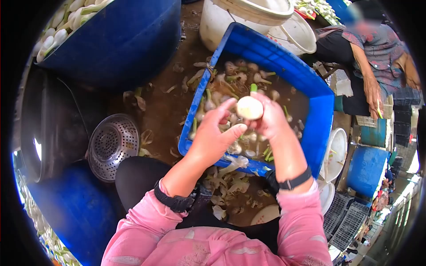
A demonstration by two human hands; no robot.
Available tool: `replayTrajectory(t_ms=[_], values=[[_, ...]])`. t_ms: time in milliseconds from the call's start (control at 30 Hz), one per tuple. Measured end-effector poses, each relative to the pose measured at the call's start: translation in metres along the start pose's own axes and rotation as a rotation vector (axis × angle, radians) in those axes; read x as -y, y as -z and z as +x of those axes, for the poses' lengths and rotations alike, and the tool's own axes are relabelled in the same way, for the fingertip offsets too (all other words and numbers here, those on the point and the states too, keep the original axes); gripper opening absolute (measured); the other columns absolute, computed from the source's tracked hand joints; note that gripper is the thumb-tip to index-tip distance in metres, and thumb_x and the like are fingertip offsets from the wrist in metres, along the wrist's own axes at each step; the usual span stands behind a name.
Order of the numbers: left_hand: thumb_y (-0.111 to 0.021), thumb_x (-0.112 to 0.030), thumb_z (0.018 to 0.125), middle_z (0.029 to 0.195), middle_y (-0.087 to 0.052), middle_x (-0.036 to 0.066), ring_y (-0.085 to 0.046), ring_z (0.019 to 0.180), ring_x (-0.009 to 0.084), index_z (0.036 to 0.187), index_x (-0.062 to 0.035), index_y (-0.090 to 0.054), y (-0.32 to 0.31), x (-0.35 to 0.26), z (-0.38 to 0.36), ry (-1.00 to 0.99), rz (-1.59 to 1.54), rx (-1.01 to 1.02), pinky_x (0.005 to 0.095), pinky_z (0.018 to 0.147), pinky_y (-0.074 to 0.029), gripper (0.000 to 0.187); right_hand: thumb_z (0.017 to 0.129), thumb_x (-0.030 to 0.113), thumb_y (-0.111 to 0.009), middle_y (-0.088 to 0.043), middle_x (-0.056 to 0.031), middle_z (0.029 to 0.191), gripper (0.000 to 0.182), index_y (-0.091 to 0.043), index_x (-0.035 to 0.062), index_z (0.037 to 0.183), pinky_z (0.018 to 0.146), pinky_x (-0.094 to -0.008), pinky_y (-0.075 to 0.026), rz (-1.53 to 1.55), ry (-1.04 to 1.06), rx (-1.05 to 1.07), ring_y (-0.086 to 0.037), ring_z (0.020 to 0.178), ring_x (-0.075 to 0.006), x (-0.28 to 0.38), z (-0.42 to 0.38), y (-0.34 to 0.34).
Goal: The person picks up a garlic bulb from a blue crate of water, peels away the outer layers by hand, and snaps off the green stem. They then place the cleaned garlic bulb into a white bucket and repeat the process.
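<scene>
A pale, round garlic bulb (249,108) with a short green stem is in my right hand (271,119), its cut or peeled face turned up toward me. Just to its left, my left hand (212,135) has its thumb and fingers spread, and I see nothing held in it. Both hands are over a blue plastic tub (323,128) of murky brown water. Unpeeled garlic bulbs (230,68) with green stems float in it. A scrap of wet skin (237,163) hangs over its near rim.
A perforated metal colander (114,144) rests at left, below a large blue barrel (120,44) beside heaped garlic (57,37). White buckets (213,29) stand behind the tub. Peeled skins (228,184) litter the ground. Another person's hand (372,95) is at right, above black crates (350,224).
</scene>
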State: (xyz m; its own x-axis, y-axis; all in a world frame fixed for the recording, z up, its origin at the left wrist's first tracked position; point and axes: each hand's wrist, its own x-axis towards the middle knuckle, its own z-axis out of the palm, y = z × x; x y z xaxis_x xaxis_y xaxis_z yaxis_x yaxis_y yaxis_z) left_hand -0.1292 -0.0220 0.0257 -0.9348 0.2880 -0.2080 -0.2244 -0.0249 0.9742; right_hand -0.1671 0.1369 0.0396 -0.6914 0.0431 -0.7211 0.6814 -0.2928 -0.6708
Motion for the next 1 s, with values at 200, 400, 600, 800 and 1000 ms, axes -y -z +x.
replayTrajectory(t_ms=[200,400,600,800,1000], values=[[-0.058,-0.023,0.079,0.099,-0.054,0.004,-0.051,0.087,0.0098,0.112,-0.0040,-0.044,-0.021,-0.010,-0.015,0.213,-0.589,0.136,0.0241,0.073,-0.044,0.040,0.081,0.028,-0.053,-0.056,-0.0082,0.062,0.028,-0.058,0.0006,0.078,0.044,-0.0249,-0.041,-0.591,0.586,-0.331,-0.053,0.050,-0.0147,-0.027,-0.073,0.005],[-0.061,-0.020,0.077,0.092,-0.056,0.005,-0.054,0.080,0.0104,0.106,-0.0001,-0.046,-0.029,-0.010,-0.043,0.061,-0.321,0.091,0.0230,0.068,-0.045,0.039,0.071,0.010,-0.056,-0.059,-0.0127,0.069,0.015,-0.061,0.0025,0.082,0.057,-0.0334,-0.046,-1.183,1.016,-0.501,-0.057,0.062,-0.0264,-0.046,-0.129,-0.001],[-0.061,-0.019,0.077,0.094,-0.056,0.007,-0.054,0.085,0.0133,0.108,0.0007,-0.045,-0.034,-0.012,-0.068,-0.019,-0.126,0.191,0.0252,0.075,-0.044,0.041,0.070,0.009,-0.048,-0.056,-0.0120,0.063,0.010,-0.057,0.0043,0.068,0.056,-0.0364,-0.046,-1.456,0.929,-0.690,-0.056,0.060,-0.0280,-0.063,-0.162,-0.006],[-0.048,-0.018,0.085,0.102,-0.051,0.014,-0.055,0.087,0.0238,0.115,0.0000,-0.038,-0.030,-0.018,-0.079,0.097,-0.859,0.520,0.0301,0.077,-0.046,0.037,0.074,0.015,-0.050,-0.058,-0.0161,0.068,0.015,-0.060,0.0041,0.072,0.059,-0.0383,-0.045,-1.435,0.708,-0.685,-0.056,0.062,-0.0336,-0.071,-0.144,0.077],[-0.037,-0.031,0.088,0.090,-0.054,0.012,-0.054,0.073,0.0210,0.108,-0.0035,-0.042,-0.022,-0.019,-0.072,0.193,-1.013,0.532,0.0272,0.059,-0.045,0.034,0.074,0.019,-0.054,-0.059,-0.0130,0.072,0.019,-0.063,0.0047,0.081,0.065,-0.0335,-0.045,-1.095,0.683,-0.535,-0.058,0.072,-0.0283,-0.068,-0.175,0.066]])
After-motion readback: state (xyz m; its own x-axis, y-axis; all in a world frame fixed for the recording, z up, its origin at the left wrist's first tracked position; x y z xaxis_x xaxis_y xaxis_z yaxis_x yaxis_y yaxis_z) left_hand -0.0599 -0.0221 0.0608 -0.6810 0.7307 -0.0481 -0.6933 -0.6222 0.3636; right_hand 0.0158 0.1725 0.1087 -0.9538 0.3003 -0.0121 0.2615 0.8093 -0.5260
